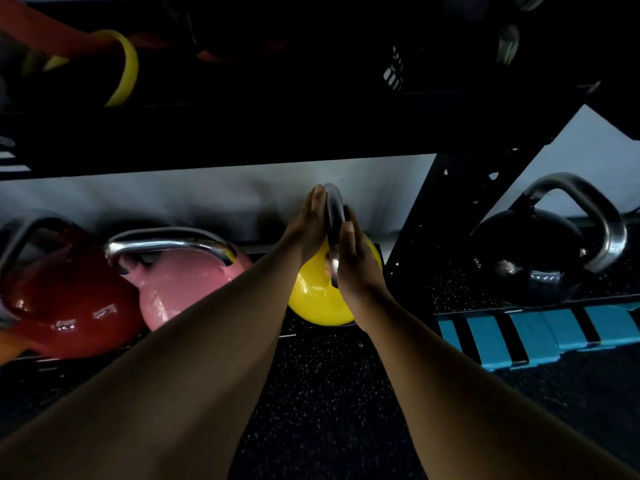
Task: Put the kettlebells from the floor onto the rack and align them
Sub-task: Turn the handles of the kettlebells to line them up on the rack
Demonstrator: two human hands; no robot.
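Observation:
A yellow kettlebell (313, 303) sits on the low shelf of the black rack (221, 136), its steel handle edge-on to me. My left hand (308, 223) lies flat against the handle's left side, and my right hand (353, 258) presses its right side, so the handle is clamped between both palms. Left of it on the same shelf stand a pink kettlebell (183, 282) and a red kettlebell (65, 306), touching each other. A black kettlebell (533, 258) with a steel handle rests on the floor to the right, beyond the rack's upright.
The rack's slanted upright (460, 209) stands just right of the yellow bell. A blue and black striped step (540, 334) lies on the speckled rubber floor (329, 403). Red and yellow bands (124, 64) hang on the dark upper shelf. A white wall is behind.

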